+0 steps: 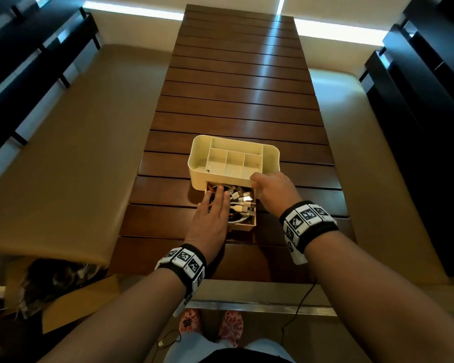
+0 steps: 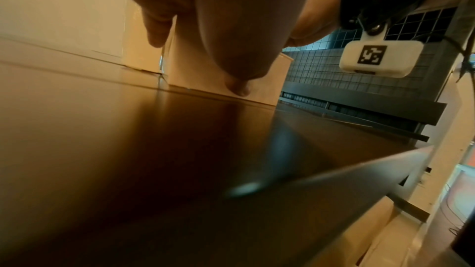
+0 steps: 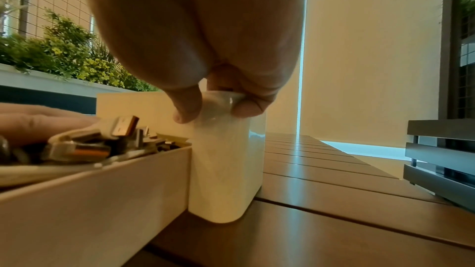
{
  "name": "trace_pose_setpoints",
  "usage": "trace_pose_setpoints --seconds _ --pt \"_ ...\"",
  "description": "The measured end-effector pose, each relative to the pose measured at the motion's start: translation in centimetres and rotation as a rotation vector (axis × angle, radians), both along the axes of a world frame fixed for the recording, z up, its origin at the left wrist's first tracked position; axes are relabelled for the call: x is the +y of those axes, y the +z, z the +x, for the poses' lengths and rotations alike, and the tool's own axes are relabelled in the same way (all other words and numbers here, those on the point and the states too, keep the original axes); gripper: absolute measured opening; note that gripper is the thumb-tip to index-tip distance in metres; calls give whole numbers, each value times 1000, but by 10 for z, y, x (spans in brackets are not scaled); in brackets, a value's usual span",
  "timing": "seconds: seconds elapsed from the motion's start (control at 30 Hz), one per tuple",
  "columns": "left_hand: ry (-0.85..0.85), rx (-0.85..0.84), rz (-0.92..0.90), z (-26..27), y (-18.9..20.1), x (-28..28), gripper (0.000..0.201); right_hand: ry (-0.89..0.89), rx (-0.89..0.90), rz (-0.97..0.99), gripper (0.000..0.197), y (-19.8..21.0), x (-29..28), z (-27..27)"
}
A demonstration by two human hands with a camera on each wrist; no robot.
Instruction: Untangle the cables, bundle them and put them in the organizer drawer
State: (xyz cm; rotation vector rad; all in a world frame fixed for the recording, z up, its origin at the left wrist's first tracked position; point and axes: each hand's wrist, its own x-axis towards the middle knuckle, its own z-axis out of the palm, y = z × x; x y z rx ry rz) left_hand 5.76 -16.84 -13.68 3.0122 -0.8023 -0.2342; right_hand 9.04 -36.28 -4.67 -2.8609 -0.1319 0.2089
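Glossy, smooth cream plastic on the organizer (image 1: 270,163) and its drawer (image 3: 102,200); shiny metal plugs on white rubbery cables (image 1: 243,203); dark slatted wood, polished and reflective, for the table (image 1: 236,87); matt black cloth wristbands (image 1: 312,226).

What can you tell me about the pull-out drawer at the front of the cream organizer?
The drawer is a cream, plastic-looking tray with straight walls, pulled out toward the person from the base of the organizer. It sits level on the slatted wooden table. It is heaped with cables, white leads with metal USB plugs rising above its rim. The left hand lies flat on them, fingers straight. The right hand grips the organizer's corner beside it.
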Motion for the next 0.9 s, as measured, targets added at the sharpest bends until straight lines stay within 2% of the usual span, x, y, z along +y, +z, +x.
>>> trace_pose_setpoints --seconds 0.2,0.33,0.47,0.53,0.63,0.7,0.77,0.83,0.9 --pt "18 -15 28 -10 14 -1 74 14 195 92 28 6 -7 -3" --pt "-59 -60 62 -10 24 4 70 11 220 166 28 7 -14 -3" --pt "-109 -48 84 -5 17 8 70 30 263 135 30 8 -15 -5" --pt "-145 -42 39 -5 17 10 71 38 292 118 31 6 -18 -7" --pt "-121 -13 -147 -6 17 16 74 46 324 134 30 4 -20 -9" --pt "-101 -14 -206 -7 17 17 73 56 313 113 30 5 -20 -10" --pt "-92 -25 -186 -7 20 15 73 96 277 -26 30 8 -18 -11" --pt "-78 -6 -147 -8 23 13 75 138 180 -155 30 7 -14 -17" --pt "-73 -9 -133 -8 22 13 75 92 48 -181 37 4 -7 -34"
